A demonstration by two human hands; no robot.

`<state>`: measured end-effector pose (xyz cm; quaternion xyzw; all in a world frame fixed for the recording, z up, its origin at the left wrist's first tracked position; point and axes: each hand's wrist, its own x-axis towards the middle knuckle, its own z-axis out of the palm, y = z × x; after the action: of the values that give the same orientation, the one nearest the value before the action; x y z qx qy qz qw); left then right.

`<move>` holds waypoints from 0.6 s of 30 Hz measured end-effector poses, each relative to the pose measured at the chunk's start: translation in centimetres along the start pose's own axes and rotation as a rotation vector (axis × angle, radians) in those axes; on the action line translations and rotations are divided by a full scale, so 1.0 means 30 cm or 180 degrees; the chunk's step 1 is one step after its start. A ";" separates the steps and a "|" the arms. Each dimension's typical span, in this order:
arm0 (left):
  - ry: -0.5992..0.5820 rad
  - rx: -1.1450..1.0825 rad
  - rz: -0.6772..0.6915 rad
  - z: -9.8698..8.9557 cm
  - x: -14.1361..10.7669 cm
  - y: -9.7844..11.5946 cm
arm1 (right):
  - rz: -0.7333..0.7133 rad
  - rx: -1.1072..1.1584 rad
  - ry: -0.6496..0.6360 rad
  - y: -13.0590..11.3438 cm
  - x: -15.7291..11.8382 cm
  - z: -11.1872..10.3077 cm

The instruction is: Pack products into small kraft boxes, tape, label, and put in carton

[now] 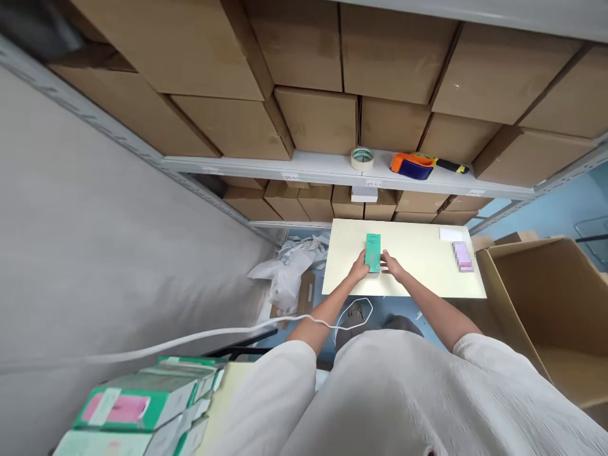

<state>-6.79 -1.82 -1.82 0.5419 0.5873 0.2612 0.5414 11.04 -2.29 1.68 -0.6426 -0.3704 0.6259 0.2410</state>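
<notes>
A small green carton (373, 250) is over the pale yellow tabletop (418, 253), its printed face toward me. My left hand (360, 267) is closed on its left side, the thumb along the edge. My right hand (392, 266) is at the carton's right side with thumb and fingers apart; whether the fingertips touch it I cannot tell. Toward the table's right end lie a pink-and-purple pack (462, 256) and a white slip or small box (450, 234).
Shelves ahead hold brown cartons (316, 120), a tape roll (362, 159) and an orange-and-blue tape dispenser (412, 165). An open cardboard box (565, 304) stands at right. Green-and-white boxes (128, 405) are stacked lower left. A white cable (213, 332) crosses near my left arm. Plastic bags (289, 269) lie left.
</notes>
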 end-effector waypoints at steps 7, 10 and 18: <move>-0.0300 -0.0152 -0.0183 -0.049 0.113 -0.032 | 0.0167 0.0053 0.0200 -0.017 0.104 0.042; -0.0390 -0.0259 -0.0166 -0.050 0.124 -0.062 | 0.0262 0.0005 0.0175 -0.006 0.127 0.046; -0.0386 -0.0009 -0.0675 -0.070 0.093 -0.082 | 0.0500 0.0021 0.0296 0.047 0.094 0.056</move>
<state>-9.11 0.64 -4.42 0.4908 0.6072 0.1700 0.6013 9.46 -1.23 -1.35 -0.6973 -0.3052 0.6135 0.2102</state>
